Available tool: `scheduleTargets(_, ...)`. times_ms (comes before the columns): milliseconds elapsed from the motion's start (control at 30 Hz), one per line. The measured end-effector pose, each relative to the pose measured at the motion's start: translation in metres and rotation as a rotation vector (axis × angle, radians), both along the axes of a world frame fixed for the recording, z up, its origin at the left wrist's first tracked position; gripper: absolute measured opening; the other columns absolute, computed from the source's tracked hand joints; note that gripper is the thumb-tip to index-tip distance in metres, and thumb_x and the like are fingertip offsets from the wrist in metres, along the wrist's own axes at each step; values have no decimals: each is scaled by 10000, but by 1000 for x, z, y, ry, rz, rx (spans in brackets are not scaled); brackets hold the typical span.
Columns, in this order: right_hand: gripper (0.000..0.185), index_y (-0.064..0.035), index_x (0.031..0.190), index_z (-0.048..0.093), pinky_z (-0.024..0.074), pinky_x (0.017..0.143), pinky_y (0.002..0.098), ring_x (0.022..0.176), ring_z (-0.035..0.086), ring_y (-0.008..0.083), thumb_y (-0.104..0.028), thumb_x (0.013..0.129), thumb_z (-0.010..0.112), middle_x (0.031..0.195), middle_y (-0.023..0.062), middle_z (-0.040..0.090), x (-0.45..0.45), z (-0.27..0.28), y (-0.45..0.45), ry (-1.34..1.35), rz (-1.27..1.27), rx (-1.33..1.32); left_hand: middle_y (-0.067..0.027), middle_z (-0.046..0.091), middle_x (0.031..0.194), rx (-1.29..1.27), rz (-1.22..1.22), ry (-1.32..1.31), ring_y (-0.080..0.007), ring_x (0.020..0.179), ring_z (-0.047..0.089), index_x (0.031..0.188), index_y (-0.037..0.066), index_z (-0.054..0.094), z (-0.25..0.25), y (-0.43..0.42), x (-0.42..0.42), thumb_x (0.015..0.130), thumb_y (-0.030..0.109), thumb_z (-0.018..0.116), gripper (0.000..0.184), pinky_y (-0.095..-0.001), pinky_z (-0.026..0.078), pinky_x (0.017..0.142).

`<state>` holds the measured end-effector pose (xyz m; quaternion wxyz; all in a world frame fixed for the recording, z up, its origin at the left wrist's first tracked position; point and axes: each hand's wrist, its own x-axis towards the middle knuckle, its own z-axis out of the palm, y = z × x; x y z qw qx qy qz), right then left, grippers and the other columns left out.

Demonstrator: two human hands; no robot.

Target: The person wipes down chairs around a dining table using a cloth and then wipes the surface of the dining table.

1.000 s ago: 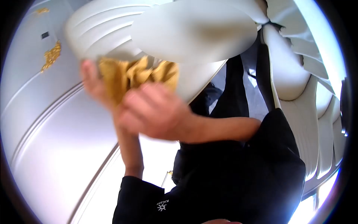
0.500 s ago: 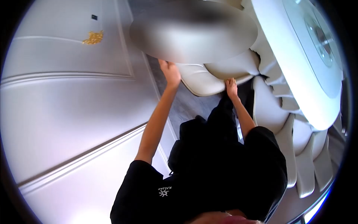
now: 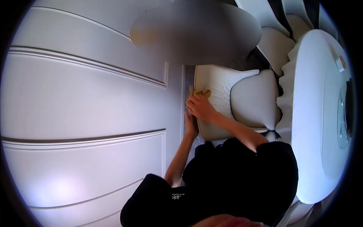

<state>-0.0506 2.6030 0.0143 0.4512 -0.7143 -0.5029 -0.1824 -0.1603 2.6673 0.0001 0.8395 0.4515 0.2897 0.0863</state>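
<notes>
A cream upholstered chair (image 3: 217, 81) with a curved, stitched backrest stands between the wall and the table. Against the top of its backrest, my right hand (image 3: 202, 108) is closed around a yellow-brown cloth (image 3: 204, 93). My right forearm reaches across the backrest. Just below, my left hand (image 3: 191, 125) holds the outer edge of the same backrest from the wall side. Part of the left hand's fingers is hidden behind the right hand and the chair edge.
A white panelled wall (image 3: 87, 102) with raised mouldings runs along the left. To the right stands a round white table (image 3: 308, 113) with a glass turntable (image 3: 334, 125) and a draped cloth. More cream chairs (image 3: 274, 43) line it. A blurred oval covers the top centre.
My right hand has moved left from the chair's front side to the backrest top, where the cloth now shows. My left hand is lower along the backrest. The view has turned.
</notes>
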Motion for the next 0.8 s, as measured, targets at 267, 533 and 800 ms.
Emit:
scheduleTargets(267,163,-53,829,545,439,712,375,812,515,270,-182,736,580,830,110,512,139,-9,51,34,234,-67,-117,443,1306,329,4,344,-216,1206,410,1358,18,323,31,-43,-31,946,490,307,626,-309,308,1008)
scheduleTargets(533,214,-58,976,530,446,735,415,888,562,326,-229,852,493,958,153,562,226,-150,54,863,-179,-81,-148,487,1208,705,29,482,-221,1117,452,1305,-41,355,27,-52,-21,937,361,428,550,-319,334,966)
scheduleTargets(800,261,-70,859,621,438,714,460,824,589,360,-303,870,503,856,192,616,286,-439,-60,970,-545,-210,-138,573,1007,789,208,509,-196,937,509,1229,-60,422,17,-52,-29,945,375,339,527,-304,397,828)
